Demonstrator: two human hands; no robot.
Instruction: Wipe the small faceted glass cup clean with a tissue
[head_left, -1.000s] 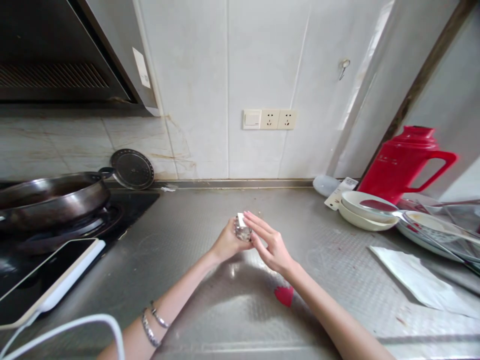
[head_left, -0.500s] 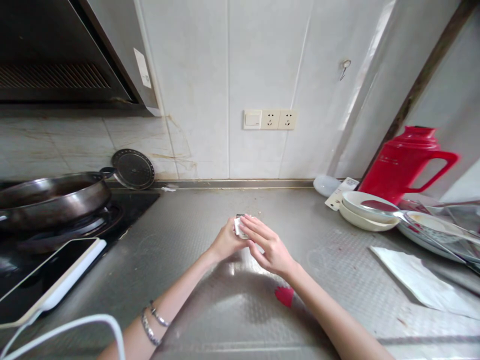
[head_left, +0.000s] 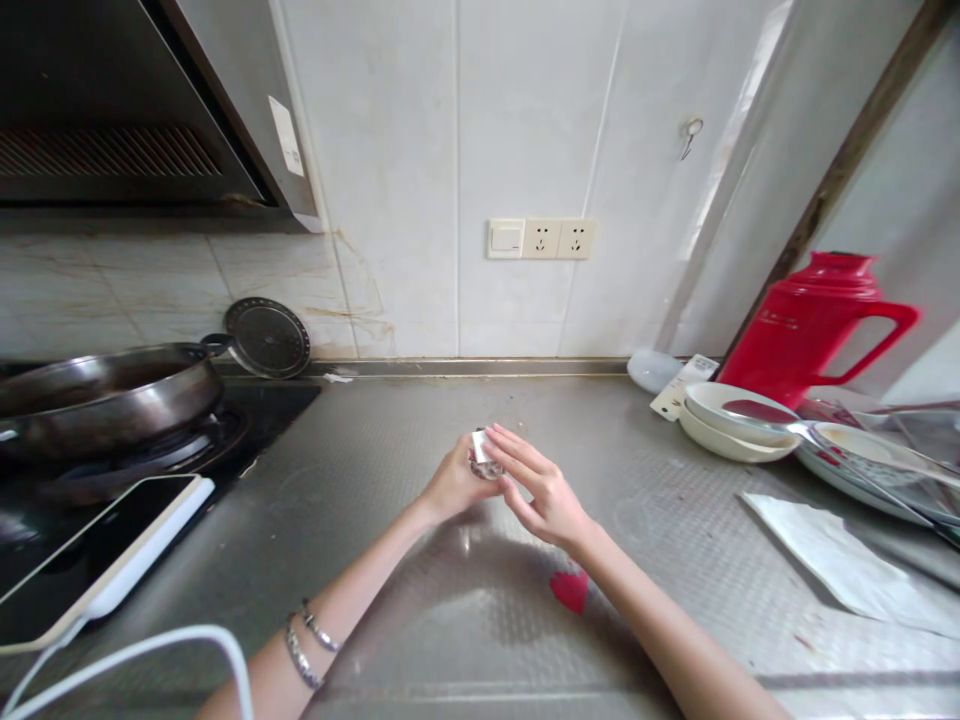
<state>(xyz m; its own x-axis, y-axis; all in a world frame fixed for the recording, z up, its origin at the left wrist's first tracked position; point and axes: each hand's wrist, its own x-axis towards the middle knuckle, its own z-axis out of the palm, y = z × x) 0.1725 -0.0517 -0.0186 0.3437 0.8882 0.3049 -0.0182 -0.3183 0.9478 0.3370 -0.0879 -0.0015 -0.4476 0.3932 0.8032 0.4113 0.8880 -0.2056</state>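
Observation:
Over the middle of the steel counter (head_left: pixel 420 610), my left hand (head_left: pixel 452 480) is wrapped round a small round object (head_left: pixel 487 468) with a mottled, shiny top. Most of that object is hidden by the fingers, so its kind cannot be told. My right hand (head_left: pixel 538 490) reaches across from the right, its long fingers laid together over a small white folded piece (head_left: pixel 478 446) that looks like tissue, held against the object's top. The right thumb is bent near the left fingertips. Beside my right forearm a red scalloped piece (head_left: pixel 570 590) lies on the counter, partly covered by the arm.
On the left, a steel pan (head_left: pixel 112 405) sits on the black stove, with a phone (head_left: pixel 97 560) and white cable in front. At right are a red thermos (head_left: pixel 810 325), stacked bowls (head_left: pixel 731 440), a plate with utensils, and a white paper sheet (head_left: pixel 840 560).
My right fingers have shifted slightly right, uncovering more of the small object's mottled top and the white piece. My left hand keeps its hold in nearly the same place.

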